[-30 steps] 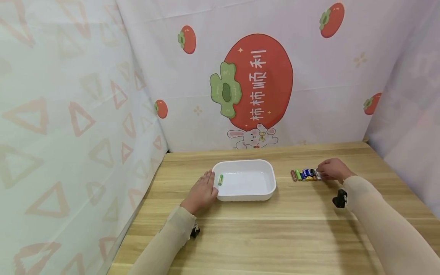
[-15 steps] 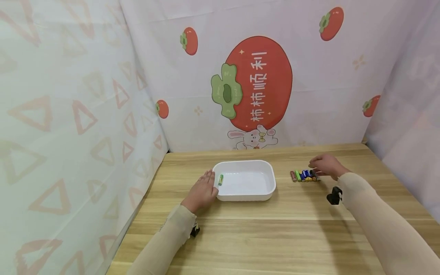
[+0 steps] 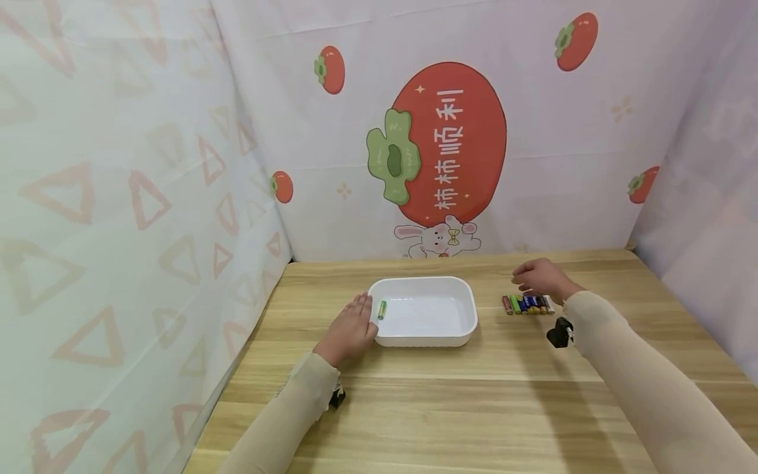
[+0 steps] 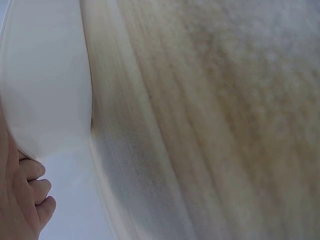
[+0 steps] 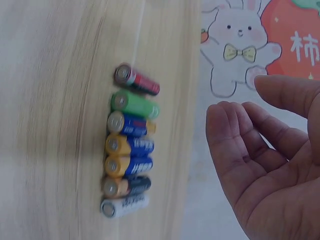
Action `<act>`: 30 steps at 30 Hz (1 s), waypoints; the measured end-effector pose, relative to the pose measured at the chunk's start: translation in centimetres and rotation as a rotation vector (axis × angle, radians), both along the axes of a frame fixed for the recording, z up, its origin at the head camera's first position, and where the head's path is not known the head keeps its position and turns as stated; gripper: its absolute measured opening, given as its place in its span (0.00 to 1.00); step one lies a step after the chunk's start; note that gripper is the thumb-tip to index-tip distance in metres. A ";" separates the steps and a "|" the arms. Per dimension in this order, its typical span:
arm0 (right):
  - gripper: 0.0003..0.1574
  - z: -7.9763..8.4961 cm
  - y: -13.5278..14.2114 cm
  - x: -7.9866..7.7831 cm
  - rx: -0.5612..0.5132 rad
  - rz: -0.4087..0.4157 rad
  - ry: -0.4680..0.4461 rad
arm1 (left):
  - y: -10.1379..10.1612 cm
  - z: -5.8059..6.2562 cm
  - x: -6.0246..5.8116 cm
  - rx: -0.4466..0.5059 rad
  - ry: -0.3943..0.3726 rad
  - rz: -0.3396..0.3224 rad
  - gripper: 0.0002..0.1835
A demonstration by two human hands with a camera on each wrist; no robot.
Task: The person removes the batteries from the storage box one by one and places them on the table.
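My left hand rests against the left end of a white rectangular tray, fingers along its side and thumb near the front corner. In the left wrist view, fingertips show beside the tray's outer wall. A green battery lies inside the tray at its left end. To the tray's right, several batteries lie side by side in a row. My right hand hovers above and behind that row, holding nothing. In the right wrist view its thumb and fingers are apart, with a red battery heading the row.
The wooden table carries the tray and batteries. A cloth backdrop with persimmon and rabbit prints stands along the back edge. Patterned cloths close off the left and right sides.
My right hand has lifted from the right end of the battery row and moved left, uncovering the white battery there. My left hand and the tray stay in place.
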State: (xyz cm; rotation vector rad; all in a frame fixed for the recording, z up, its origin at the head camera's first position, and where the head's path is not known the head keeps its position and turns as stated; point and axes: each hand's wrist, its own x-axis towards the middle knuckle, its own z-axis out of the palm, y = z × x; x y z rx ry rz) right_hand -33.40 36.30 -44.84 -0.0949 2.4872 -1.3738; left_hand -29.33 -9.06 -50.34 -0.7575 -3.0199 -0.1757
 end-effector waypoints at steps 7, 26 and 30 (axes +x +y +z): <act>0.29 0.4 -3.0 -0.8 0.016 0.001 -0.013 | -0.3 0.3 0.0 -0.001 0.008 0.002 0.35; 0.23 -0.4 -9.3 -1.6 -0.065 0.005 -0.024 | -0.4 0.2 0.3 -0.039 -0.007 0.003 0.36; 0.22 -0.3 -10.3 -1.6 -0.054 -0.002 -0.032 | -0.3 0.2 0.2 -0.040 -0.008 0.003 0.36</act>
